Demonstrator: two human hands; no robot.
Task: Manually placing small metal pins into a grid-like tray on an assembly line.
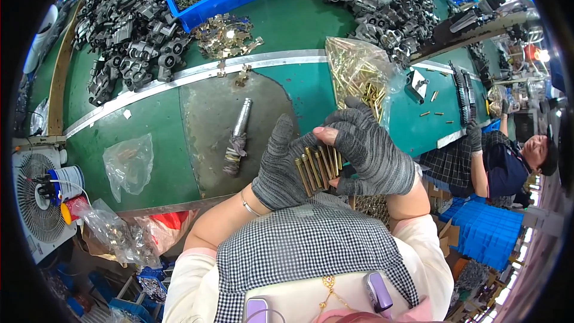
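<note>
In grey knit gloves, both my hands are together over the bench's front edge. A row of several brass-coloured bolts (315,168) lies side by side across the fingers of my left hand (276,167), which holds them. My right hand (373,158) curls round the other end of the row, its bare fingertips against the bolts. Beyond the right hand, an opened clear plastic bag (353,60) spills more long bolts. A metal rod tool (239,134) with a wrapped handle rests on the dark mat (203,113), left of my hands.
Piles of dark metal castings (134,42) sit at the back left and back right (382,6). Between them are a blue bin (179,15) of small parts and a heap of shiny clips (224,36). A fan (39,188) stands left; a co-worker (502,158) works at right.
</note>
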